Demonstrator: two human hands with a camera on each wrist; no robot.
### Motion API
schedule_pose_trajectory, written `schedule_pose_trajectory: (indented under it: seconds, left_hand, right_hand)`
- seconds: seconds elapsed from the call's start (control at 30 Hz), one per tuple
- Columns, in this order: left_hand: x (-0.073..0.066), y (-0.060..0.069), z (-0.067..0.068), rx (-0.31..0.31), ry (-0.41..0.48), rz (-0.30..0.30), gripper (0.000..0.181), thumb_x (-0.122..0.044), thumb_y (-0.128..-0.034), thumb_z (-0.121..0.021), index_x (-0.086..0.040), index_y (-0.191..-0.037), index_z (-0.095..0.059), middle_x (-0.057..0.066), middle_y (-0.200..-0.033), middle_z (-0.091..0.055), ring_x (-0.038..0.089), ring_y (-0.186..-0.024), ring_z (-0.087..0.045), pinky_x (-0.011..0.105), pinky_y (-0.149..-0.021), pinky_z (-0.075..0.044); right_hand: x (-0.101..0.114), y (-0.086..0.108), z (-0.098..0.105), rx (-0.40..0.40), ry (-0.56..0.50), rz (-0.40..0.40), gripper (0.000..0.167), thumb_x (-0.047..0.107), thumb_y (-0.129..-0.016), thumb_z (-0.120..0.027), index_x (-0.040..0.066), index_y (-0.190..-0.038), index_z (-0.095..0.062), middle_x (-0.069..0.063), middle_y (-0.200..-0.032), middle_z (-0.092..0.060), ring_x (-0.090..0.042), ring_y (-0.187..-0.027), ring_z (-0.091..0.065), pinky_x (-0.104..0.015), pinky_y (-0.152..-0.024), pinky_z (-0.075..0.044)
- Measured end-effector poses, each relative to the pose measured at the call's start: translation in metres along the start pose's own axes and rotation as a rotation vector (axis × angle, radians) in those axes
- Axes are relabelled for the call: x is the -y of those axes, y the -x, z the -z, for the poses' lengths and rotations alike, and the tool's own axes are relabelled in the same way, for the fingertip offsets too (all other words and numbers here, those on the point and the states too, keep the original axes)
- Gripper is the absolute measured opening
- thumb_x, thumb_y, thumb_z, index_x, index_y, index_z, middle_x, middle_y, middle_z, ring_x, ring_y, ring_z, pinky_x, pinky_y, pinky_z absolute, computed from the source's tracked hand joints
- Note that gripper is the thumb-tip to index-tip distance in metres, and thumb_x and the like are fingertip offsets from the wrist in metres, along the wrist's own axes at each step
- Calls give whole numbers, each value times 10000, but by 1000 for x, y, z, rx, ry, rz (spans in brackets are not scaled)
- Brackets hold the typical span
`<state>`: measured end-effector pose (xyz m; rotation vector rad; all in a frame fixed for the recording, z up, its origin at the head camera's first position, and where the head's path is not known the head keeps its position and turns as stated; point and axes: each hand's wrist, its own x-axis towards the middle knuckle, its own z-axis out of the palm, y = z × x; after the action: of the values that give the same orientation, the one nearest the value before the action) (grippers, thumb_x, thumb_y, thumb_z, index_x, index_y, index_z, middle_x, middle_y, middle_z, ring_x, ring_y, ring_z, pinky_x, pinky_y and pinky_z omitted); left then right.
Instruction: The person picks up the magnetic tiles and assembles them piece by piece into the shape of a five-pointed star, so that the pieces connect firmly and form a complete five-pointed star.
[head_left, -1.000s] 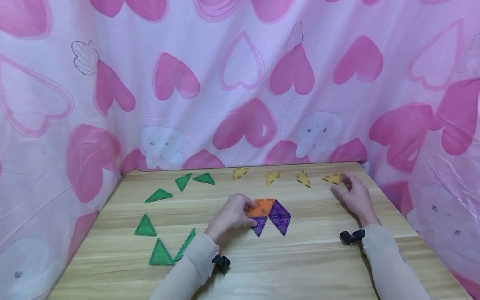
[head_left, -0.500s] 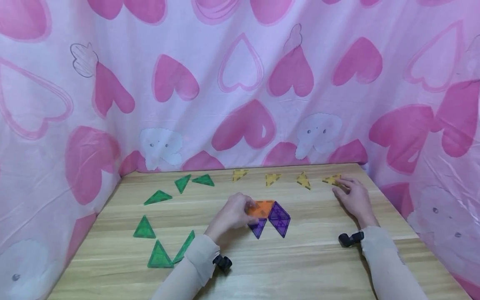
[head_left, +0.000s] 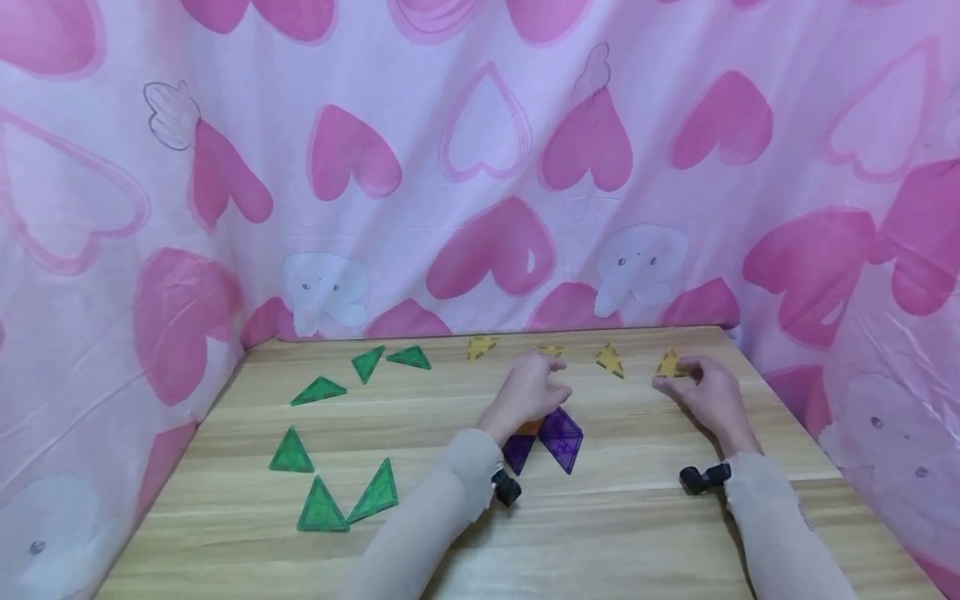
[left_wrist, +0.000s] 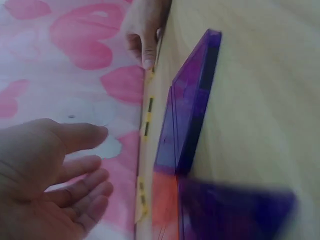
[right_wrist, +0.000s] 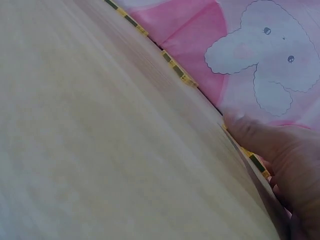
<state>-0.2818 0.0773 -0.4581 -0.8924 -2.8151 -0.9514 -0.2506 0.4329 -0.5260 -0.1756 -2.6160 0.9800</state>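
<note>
At the back right, my right hand (head_left: 708, 394) pinches a yellow triangular magnetic tile (head_left: 667, 365) on the table. The right wrist view shows the thumb against this yellow tile (right_wrist: 258, 163). My left hand (head_left: 525, 385) hovers over the middle with fingers loosely bent and holds nothing, as the left wrist view of the hand (left_wrist: 65, 175) confirms. Beneath it lies an orange tile (head_left: 529, 427), mostly hidden. A purple triangular tile (head_left: 519, 452) touches its near edge. To its right is a diamond of purple tiles (head_left: 561, 437).
Other yellow triangles lie along the back, one (head_left: 611, 361) uncovered, one (head_left: 553, 351) partly behind my left hand, one (head_left: 481, 347) farther left. Several green triangular tiles (head_left: 291, 451) spread over the left side. A pink heart-patterned curtain (head_left: 480, 208) rises behind the wooden table (head_left: 615, 533).
My left hand has let go of the orange tile and moved up and right over it. My right hand has taken hold of the rightmost yellow tile and turned it.
</note>
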Motion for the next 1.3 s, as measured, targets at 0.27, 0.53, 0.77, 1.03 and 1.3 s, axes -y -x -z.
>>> schedule_pose_trajectory:
  seconds: [0.27,0.53,0.77,1.03,1.3]
  left_hand:
    - [-8,-47,-28,55,-40,-29,495,-284,-1014,-837,-59,-1443,-736,72,-1497,-709,256,-1474,-578,366,-1233,-474]
    - [-12,-64,-51,115,24,41,601,-309,-1024,-811,-97,-1561,-647,77,-1622,-594,233,-1517,-519,360,-1254,-447]
    - [-24,-73,-66,142,37,193,633,-313,-1019,-778,-128,-1600,-609,66,-1648,-553,243,-1577,-438,368,-1288,-398]
    - [-31,-81,-85,59,120,329,615,-237,-958,-826,-215,-1553,-674,74,-1465,-547,229,-1285,-486,361,-1120,-454]
    - [-40,-86,-90,9,106,420,637,-303,-908,-916,-280,-1510,-712,97,-1487,-516,256,-1290,-464,401,-1099,-450]
  right_hand:
    - [2,-5,1,39,-52,-5,913,464,-932,-921,-86,-1537,-516,-364,-1519,-583,-551,-1406,-543,-709,-1174,-427]
    - [3,-6,-1,79,-52,65,891,402,-955,-912,-71,-1586,-498,-323,-1551,-591,-528,-1458,-486,-702,-1221,-357]
    - [-1,-5,-3,90,-48,58,888,445,-963,-897,-41,-1594,-505,-301,-1550,-597,-510,-1464,-493,-698,-1226,-363]
    - [3,-6,-4,74,-48,105,821,349,-955,-919,-64,-1558,-547,-322,-1490,-636,-523,-1421,-518,-707,-1220,-357]
    - [9,-15,-14,130,-47,120,869,377,-943,-928,-55,-1582,-527,-305,-1534,-611,-500,-1471,-520,-658,-1242,-383]
